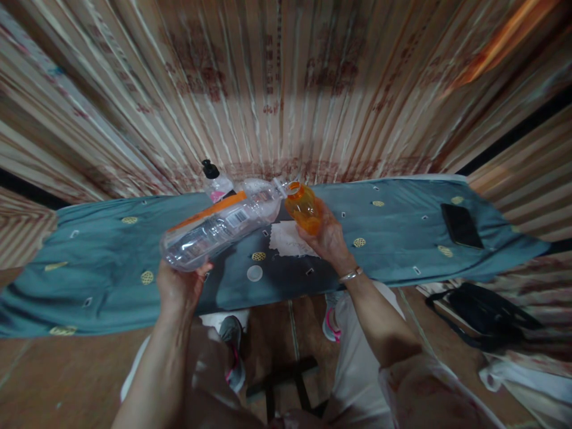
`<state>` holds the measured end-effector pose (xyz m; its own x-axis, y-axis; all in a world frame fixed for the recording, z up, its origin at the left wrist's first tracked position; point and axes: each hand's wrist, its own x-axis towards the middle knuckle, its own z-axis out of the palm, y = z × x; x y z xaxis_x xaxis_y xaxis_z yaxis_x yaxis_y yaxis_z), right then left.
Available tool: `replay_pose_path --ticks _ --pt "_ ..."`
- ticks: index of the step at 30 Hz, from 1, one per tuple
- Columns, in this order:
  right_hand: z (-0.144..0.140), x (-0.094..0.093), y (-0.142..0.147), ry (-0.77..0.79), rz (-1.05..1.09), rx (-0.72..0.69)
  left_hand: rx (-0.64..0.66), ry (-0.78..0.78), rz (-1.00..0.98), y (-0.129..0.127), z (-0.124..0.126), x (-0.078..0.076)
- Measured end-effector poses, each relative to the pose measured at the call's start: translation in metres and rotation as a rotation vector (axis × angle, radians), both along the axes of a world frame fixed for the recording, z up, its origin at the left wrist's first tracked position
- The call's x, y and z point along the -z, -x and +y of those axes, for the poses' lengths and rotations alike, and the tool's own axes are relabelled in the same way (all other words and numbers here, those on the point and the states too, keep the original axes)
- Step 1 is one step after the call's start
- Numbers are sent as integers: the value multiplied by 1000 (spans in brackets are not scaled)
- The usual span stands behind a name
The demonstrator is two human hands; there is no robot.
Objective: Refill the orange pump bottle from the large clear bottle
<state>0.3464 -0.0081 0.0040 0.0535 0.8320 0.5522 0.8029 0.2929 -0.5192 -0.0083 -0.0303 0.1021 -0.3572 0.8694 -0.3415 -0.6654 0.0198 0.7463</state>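
The left hand [181, 286] grips a tilted clear bottle [221, 226], its mouth touching the orange bottle [304, 208] the right hand [328, 238] clasps.

A clear plastic bottle [221, 229] is held tilted by its base in the left hand [179, 286], its neck met at the mouth of a small orange bottle [304, 208] gripped by the right hand [328, 238]. Below, a white cap [254, 273] and paper [290, 239] are seen on the teal-covered desk [111, 262].
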Motion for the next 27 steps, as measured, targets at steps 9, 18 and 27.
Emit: replay_pose_path --ticks 9,18,27 --pt "1 3 -1 -11 -4 -3 -85 89 -9 -11 -1 -14" --pt "1 6 -2 -26 2 -5 -95 141 19 -19 -4 -30" --pt "2 7 -1 -48 -22 7 -56 49 21 -10 -2 -12"
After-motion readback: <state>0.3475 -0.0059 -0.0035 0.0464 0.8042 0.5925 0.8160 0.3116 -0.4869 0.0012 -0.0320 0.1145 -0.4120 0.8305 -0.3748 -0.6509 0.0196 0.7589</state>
